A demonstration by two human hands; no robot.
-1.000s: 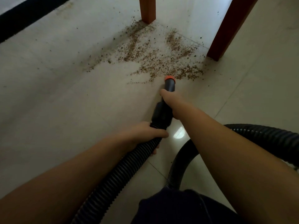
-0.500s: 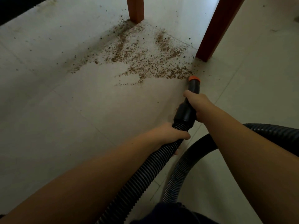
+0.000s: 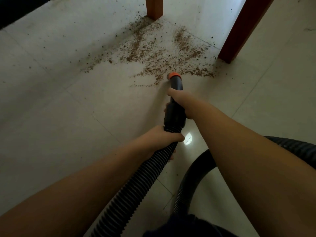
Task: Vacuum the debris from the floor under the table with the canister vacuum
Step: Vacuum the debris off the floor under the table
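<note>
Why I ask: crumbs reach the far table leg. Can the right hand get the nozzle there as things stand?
Probably yes: the right hand holds the nozzle at the debris edge, and bare floor lies open up to the far table leg.

Dark band point(image 3: 20, 12): 1, crossing the top-left corner at a slant, black, too dim to identify. Dark cloth point(image 3: 186, 226): 1 patch at the bottom edge, navy or black, only partly in frame. Bright reflection point(image 3: 188, 139): 1 small round glare spot on glossy tile, with thin grout lines point(image 3: 102, 125) running diagonally between the pale tiles around it.
</note>
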